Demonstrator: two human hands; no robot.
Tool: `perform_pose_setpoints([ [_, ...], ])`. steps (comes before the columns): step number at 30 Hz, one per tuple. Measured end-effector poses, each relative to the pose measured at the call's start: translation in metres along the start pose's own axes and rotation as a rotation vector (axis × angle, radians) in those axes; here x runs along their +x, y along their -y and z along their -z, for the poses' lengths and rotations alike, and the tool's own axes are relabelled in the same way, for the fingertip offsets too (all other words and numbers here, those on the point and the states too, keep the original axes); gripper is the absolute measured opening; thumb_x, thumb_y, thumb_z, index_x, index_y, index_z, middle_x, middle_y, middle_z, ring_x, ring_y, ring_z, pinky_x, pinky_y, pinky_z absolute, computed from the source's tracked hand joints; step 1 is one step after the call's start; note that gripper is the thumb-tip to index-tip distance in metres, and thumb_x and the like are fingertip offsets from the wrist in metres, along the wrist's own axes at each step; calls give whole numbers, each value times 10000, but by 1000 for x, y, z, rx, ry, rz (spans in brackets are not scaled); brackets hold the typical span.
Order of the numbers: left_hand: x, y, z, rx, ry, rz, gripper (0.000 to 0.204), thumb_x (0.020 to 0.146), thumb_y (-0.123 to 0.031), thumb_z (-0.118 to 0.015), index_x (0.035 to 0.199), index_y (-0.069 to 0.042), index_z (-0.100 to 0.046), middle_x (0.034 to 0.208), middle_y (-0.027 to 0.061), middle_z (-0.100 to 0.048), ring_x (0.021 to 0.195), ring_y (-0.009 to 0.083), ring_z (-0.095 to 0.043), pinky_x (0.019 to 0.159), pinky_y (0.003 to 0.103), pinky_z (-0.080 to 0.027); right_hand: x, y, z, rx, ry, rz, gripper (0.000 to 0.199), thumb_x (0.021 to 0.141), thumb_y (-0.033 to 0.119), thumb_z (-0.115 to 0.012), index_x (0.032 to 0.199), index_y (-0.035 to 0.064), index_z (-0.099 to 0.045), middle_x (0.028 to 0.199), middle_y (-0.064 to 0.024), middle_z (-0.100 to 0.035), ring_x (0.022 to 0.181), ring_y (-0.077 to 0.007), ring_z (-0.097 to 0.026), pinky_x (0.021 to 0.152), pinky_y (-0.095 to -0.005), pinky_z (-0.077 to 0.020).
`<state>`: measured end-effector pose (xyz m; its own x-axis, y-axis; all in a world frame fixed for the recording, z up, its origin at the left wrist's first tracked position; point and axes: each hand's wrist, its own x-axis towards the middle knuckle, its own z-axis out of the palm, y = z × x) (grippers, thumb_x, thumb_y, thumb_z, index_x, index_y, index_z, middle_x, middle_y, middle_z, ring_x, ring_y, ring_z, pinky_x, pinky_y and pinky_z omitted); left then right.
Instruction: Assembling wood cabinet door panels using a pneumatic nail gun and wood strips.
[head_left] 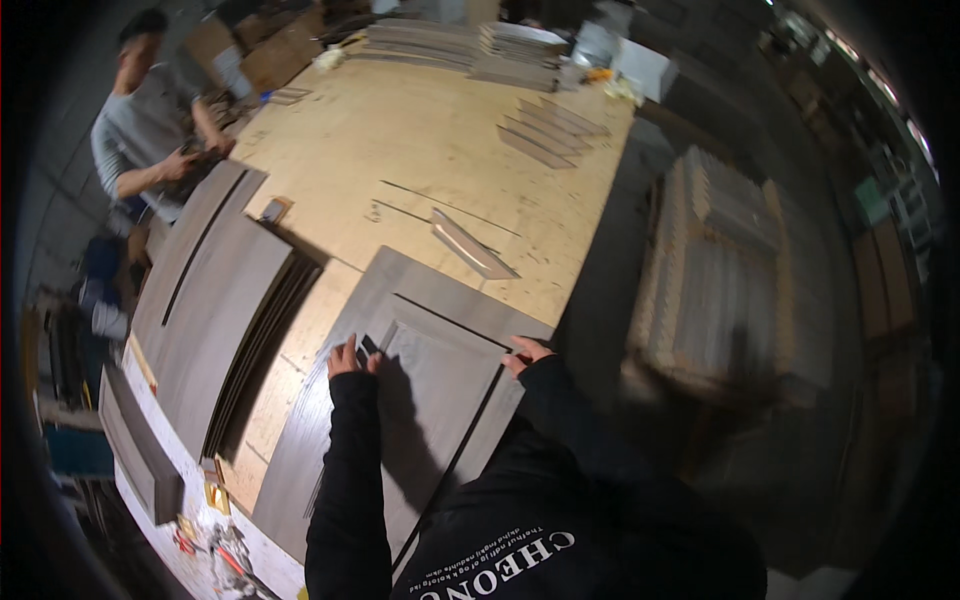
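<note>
At the far left, a second person (140,120) in a grey top is seen standing at the edge of the counter (430,130), both of that person's hands busy with a dark object held low at the waist; what it is cannot be told. Just to the right of that person, a stack of long dark grey panels (215,300) is laid on the pale plywood surface, running from near that person's hands down toward the lower left. A small wooden block (273,209) is seen beside the upper end of the stack.

Toward the middle, a grey framed cabinet door (420,400) lies flat near the front edge of the counter, its recessed centre panel outlined by dark grooves. The left hand (345,358) is placed on the upper left part of the door, its fingers bent and resting at the groove by the panel's corner; nothing is seen clamped between them. The right hand (524,352) is set at the door's right edge, its fingers curled against that edge; whether they grip it cannot be told. Both arms are covered by black sleeves.

Beyond the door, a short grey moulding strip (470,245) lies at a slant on the bare plywood. Further back, several grey slats (550,130) are spread out, and stacked boards (470,45) are piled at the far end. To the right, off the counter, a blurred stack of pale profiled pieces (720,270) is seen.
</note>
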<state>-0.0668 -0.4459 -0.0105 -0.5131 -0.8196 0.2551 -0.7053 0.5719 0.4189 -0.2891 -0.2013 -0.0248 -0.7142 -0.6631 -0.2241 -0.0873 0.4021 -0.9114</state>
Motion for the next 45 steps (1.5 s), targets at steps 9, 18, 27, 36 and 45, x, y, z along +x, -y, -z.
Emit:
perform_pose_setpoints([
  [9, 72, 5, -69, -130, 222, -18, 513, 680, -260, -674, 1167, -219, -518, 883, 154, -506, 822, 309, -524, 736, 391, -433, -22, 21, -24, 233, -182, -137, 364, 753, 116, -651, 1068, -35, -548, 843, -82, -630, 719, -101, -598, 660, -215, -468],
  [18, 72, -2, -72, -191, 227, 79, 376, 734, -218, -638, 1102, -272, -576, 859, 148, -507, 793, 291, -539, 720, 356, -449, -14, 14, -28, 422, -175, -322, 337, 760, 112, -650, 1059, -18, -565, 841, -63, -628, 709, -111, -601, 648, -203, -472],
  [27, 72, 1, -74, -249, 220, 114, 386, 698, -201, -658, 1076, -248, -594, 844, 142, -504, 764, 270, -539, 693, 346, -453, -15, 24, -23, 227, -182, -226, 306, 747, 208, -643, 965, -6, -614, 764, -86, -645, 657, -121, -599, 633, -250, -469],
  [36, 72, 10, -65, -261, 379, 153, 586, 609, -183, -718, 1159, -167, -517, 880, 152, -504, 807, 291, -529, 702, 370, -445, -11, 15, -2, 459, 124, -120, 427, 794, 92, -555, 1209, 85, -454, 851, -64, -606, 705, -139, -617, 553, -226, -478],
  [45, -14, -36, 25, 159, 5, -47, 699, 598, -293, -732, 1194, -65, -445, 1006, 176, -500, 948, 340, -486, 794, 418, -401, 20, 11, 7, 125, 213, 14, 220, 778, 65, -578, 993, 75, -623, 837, -86, -601, 611, -125, -617, 545, -210, -488],
])
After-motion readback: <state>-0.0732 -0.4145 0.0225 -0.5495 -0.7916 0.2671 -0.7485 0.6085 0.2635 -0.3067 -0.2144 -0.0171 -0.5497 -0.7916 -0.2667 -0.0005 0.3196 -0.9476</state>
